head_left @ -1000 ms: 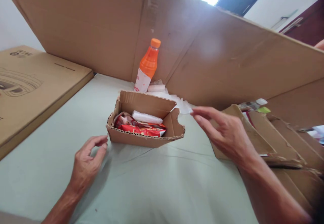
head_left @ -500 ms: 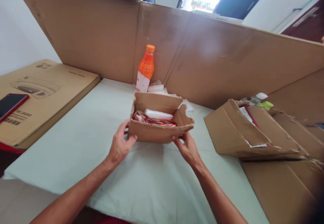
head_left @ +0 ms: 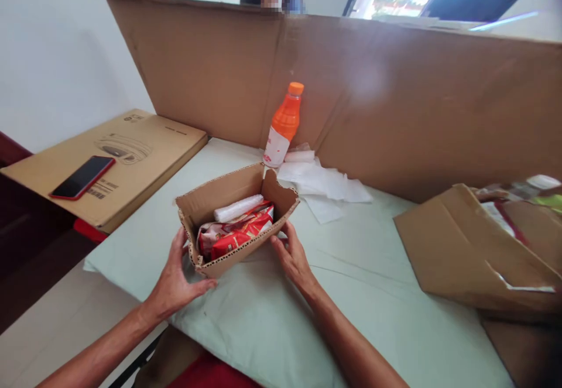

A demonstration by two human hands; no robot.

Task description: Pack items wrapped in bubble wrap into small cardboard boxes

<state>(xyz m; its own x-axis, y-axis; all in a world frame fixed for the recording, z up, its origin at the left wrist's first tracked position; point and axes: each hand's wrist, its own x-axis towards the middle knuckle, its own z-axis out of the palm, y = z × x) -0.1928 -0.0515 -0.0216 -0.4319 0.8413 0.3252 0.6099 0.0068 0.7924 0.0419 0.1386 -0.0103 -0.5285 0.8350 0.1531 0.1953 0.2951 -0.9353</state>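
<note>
Between my hands is a small open cardboard box (head_left: 228,260) with torn edges, turned at an angle on the cloth. Inside it lie a red printed packet (head_left: 239,233) and a white roll (head_left: 238,208). My left hand (head_left: 178,280) grips the box's left corner, thumb at the front and fingers along the side. At the right end, my right hand (head_left: 292,254) holds the box with its thumb near the front wall; some of its fingers are hidden behind the corner.
An orange bottle (head_left: 285,120) leans against the cardboard screen (head_left: 211,72), beside thin white sheets (head_left: 325,186). A phone (head_left: 83,176) lies on a flat carton (head_left: 162,142) at left. To the right stands a larger filled box (head_left: 448,247). Beyond the screen is a person's head.
The small box has come nearer to me and leftward on the table, and its left end has swung toward me. Both hands moved with it. More of the red packet shows; the view shifted left.
</note>
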